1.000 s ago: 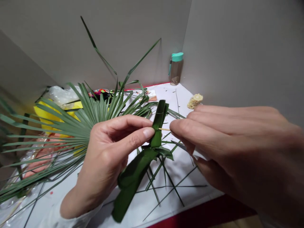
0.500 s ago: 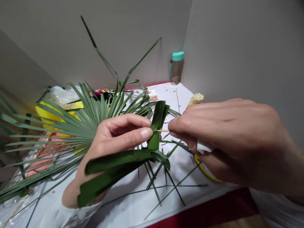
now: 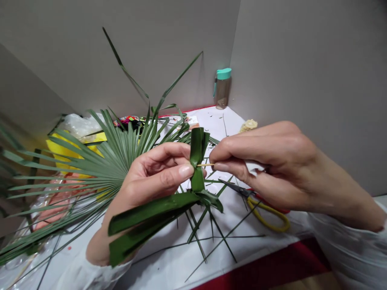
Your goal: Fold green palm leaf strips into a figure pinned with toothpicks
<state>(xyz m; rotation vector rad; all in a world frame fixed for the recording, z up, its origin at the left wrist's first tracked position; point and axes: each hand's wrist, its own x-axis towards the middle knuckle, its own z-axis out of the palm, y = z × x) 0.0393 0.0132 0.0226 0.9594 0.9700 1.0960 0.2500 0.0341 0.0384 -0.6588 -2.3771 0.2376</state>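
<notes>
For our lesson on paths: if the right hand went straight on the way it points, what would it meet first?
Probably the folded leaf pinched in the left hand; the thin stick in the right hand seems to reach it, though depth is unclear.

The right hand hides one end of the thin pale wooden stick — and part of the red-and-yellow-handled scissors with dark metal blades. At left, the green fan-shaped palm leaf runs past the edge, its outermost tips blurred — and partly covers an unidentifiable multicoloured bundle.
</notes>
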